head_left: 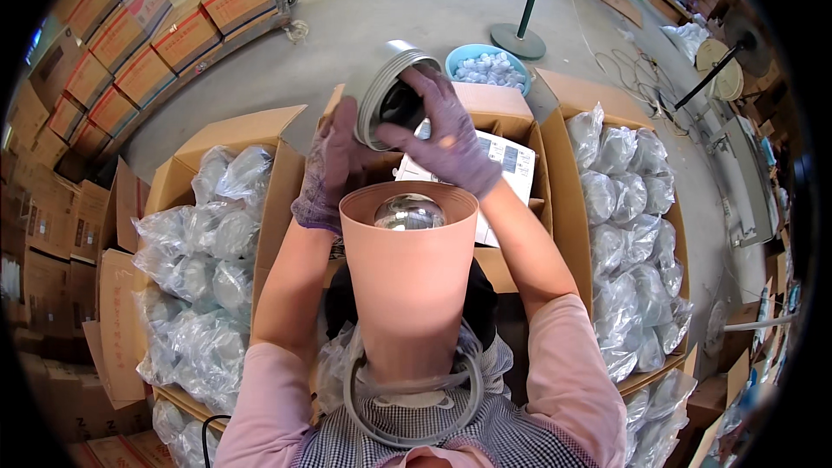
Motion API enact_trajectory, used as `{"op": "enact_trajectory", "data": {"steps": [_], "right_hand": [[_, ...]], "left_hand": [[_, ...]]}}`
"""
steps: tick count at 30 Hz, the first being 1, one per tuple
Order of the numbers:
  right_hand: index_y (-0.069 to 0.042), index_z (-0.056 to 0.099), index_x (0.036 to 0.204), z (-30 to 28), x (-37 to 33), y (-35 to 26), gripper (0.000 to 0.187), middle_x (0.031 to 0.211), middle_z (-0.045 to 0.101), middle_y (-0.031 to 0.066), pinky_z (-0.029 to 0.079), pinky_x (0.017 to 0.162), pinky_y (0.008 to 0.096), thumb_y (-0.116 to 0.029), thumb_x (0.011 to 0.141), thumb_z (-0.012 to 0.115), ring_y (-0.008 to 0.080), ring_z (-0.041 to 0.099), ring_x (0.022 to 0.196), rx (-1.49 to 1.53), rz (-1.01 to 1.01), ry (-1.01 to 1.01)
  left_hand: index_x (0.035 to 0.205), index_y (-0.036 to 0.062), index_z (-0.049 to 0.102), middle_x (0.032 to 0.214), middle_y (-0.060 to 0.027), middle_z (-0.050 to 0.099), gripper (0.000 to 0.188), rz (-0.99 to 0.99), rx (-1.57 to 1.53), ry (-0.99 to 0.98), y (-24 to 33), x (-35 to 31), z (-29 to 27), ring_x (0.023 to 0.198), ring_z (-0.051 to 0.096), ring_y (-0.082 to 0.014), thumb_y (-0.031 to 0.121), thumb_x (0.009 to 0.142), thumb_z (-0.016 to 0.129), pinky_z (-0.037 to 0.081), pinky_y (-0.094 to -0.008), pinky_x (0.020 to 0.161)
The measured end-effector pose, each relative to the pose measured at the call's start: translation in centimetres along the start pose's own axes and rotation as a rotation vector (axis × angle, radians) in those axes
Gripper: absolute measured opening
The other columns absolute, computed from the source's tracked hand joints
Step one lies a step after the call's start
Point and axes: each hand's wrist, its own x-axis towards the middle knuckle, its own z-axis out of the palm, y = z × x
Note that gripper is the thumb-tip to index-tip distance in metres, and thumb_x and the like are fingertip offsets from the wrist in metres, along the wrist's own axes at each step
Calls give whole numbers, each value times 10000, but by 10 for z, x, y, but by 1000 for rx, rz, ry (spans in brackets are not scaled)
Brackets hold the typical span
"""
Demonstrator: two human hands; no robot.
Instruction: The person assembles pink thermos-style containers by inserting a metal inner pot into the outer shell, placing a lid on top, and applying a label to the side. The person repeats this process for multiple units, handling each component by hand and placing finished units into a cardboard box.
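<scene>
Both my hands wear thin purple-grey gloves and hold a grey-green, ribbed round base piece, tilted so its dark hollow faces right. My right hand has its fingers in the hollow, the thumb at the lower rim. Against the left side presses my left hand, its fingers partly hidden. Below, between my forearms, stands a pink tapered vacuum flask casing, its wide end up. A shiny silver rounded liner sits inside it. A grey loop handle surrounds its lower end, with clear plastic film about it.
Open cartons of plastic-wrapped round items stand left and right. A divided carton ahead holds a white printed sheet. Beyond are a blue basin of small whitish pieces and a green pole stand. Stacked cartons line the left.
</scene>
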Motion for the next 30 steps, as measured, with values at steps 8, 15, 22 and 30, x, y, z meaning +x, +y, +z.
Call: {"op": "enact_trajectory", "data": {"steps": [8, 15, 22, 30], "right_hand": [[38, 657, 1076, -67, -42, -19, 518, 965, 696, 103, 516, 827, 303, -371, 1058, 340, 174, 654, 886, 542, 626, 156], [53, 665, 1143, -41, -41, -37, 588, 1165, 688, 158, 421, 1031, 345, -408, 1071, 307, 235, 624, 1096, 1060, 648, -99], [60, 689, 1097, -24, -62, -36, 581, 1207, 662, 202, 398, 1076, 358, -305, 1038, 241, 282, 605, 1140, 1113, 444, -121], [48, 670, 1138, -10, -79, -42, 549, 1275, 625, 221, 407, 1073, 385, -307, 1012, 271, 322, 594, 1170, 1315, 630, -98]], "left_hand": [[1216, -54, 626, 1069, -106, 647, 427, 439, 366, -167, 42, -50, 7, 968, 597, -192, 229, 896, 635, 473, -354, 893], [1103, -8, 710, 1027, -136, 653, 391, 462, 817, -372, 51, -55, 32, 981, 594, -238, 240, 802, 691, 458, -344, 879], [1056, 16, 727, 1025, -138, 659, 354, 436, 986, -300, 56, -80, 50, 983, 602, -262, 201, 754, 741, 462, -367, 873], [1026, 32, 724, 993, -123, 649, 315, 477, 1173, -236, 48, -101, 80, 951, 605, -266, 176, 748, 760, 459, -379, 876]]}}
